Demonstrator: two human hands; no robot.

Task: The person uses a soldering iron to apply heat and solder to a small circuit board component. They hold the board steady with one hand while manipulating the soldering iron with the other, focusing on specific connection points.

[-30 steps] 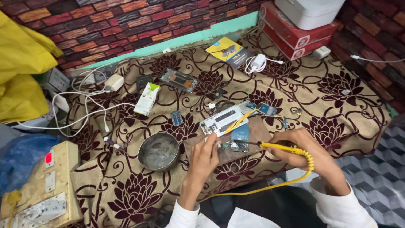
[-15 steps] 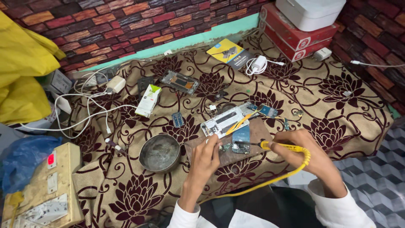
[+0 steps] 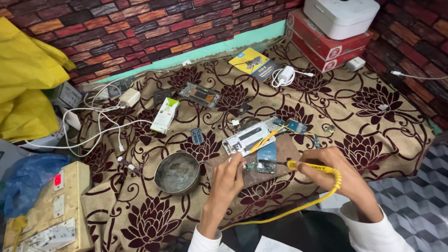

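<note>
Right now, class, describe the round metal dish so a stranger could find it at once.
Start at the floral cloth covering the work surface and find the left hand near its front edge. Just left of that hand sits the round metal dish: shallow, grey and tarnished, the only round bowl among flat boards and boxes.

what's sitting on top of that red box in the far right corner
A white case with rounded corners lies flat on the red box. Its lid hides whatever it holds. A second red box seems to lie beneath, mostly covered.
</note>
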